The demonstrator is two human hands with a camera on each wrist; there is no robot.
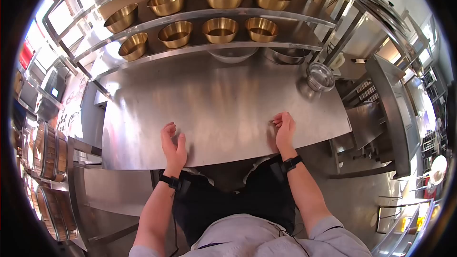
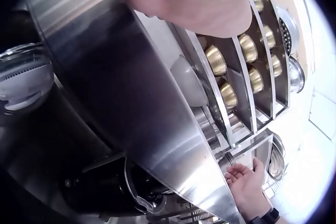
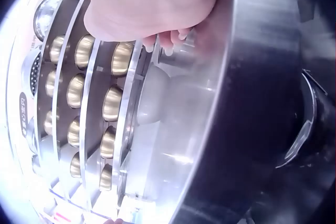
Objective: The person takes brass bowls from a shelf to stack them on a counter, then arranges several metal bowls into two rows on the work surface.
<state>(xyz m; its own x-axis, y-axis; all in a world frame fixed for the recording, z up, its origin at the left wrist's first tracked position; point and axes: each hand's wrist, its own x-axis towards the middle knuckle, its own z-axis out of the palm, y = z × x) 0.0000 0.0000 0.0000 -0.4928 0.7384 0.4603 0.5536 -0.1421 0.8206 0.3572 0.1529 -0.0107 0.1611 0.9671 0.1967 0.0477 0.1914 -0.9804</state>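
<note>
Both hands are at the front part of a stainless steel table (image 1: 214, 109), well apart, and hold nothing. The left hand (image 1: 173, 145) is on the left side, its thumb apart from the loosely bent fingers. Over the right side, the right hand (image 1: 285, 131) has its fingers loosely curled inward; the left wrist view also shows this right hand (image 2: 247, 187) past the table edge. The nearest object to it is a stack of clear bowls (image 1: 321, 77) at the table's back right. Each wrist view shows its own hand only in part, close to the lens.
Shelves behind the table carry several brass-coloured bowls (image 1: 220, 30). Below them sit a pale bowl (image 1: 233, 55) and a steel pan (image 1: 288, 55). Wooden buckets (image 1: 50, 152) stand on the left; a steel counter (image 1: 388, 114) is on the right. The person's legs are under the table's front edge.
</note>
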